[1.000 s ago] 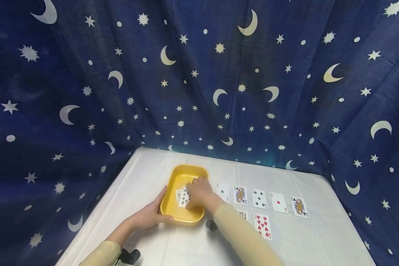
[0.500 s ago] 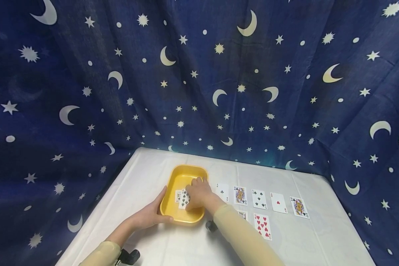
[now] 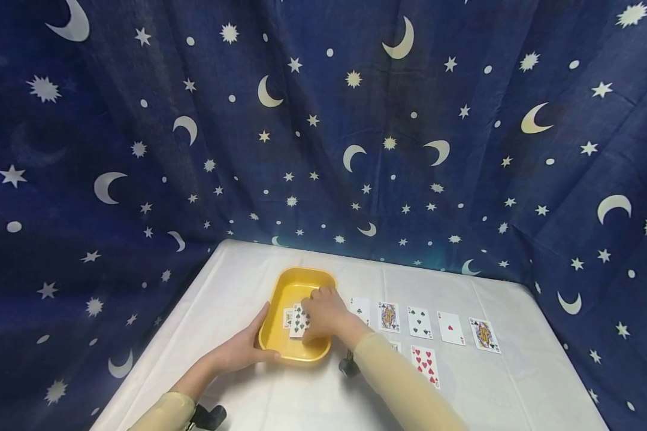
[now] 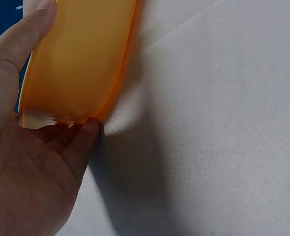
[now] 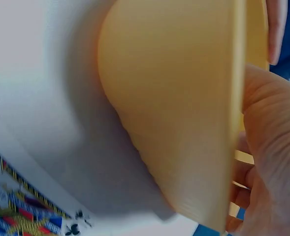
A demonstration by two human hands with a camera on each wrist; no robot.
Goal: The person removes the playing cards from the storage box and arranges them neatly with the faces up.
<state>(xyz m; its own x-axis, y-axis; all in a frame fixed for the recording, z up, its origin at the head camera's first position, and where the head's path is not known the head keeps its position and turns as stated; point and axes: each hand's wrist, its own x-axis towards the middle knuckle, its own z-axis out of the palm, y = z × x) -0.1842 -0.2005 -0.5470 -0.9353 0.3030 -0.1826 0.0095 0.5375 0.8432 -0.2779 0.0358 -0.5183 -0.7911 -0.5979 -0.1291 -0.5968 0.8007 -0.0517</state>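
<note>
A yellow plastic tray (image 3: pixel 269 344) stands on the white-covered table in the head view. My left hand (image 3: pixel 241 350) grips its near left corner, thumb and fingers spread around the wall; the left wrist view shows fingertips (image 4: pixel 91 127) against the wall's lower edge. Inside the tray, my right hand (image 3: pixel 326 314) pinches a spade playing card (image 3: pixel 299 322) by its right side. Another card (image 3: pixel 287 318) lies partly beneath it on the tray floor. From the right wrist view, the tray wall (image 5: pixel 174 98) hides most of the right fingertips.
Right of the tray, face-up cards lie in a row: an ace of clubs (image 3: pixel 360 310), a picture card (image 3: pixel 389 316), a five of spades or clubs (image 3: pixel 420 323), an ace of hearts (image 3: pixel 451 328) and another picture card (image 3: pixel 484 334). Nearer lies a nine of hearts (image 3: pixel 425 366).
The spade card in my right hand has shifted slightly inside the tray, and the right wrist has moved a little to the right. My left hand and the tray stay nearly still.
</note>
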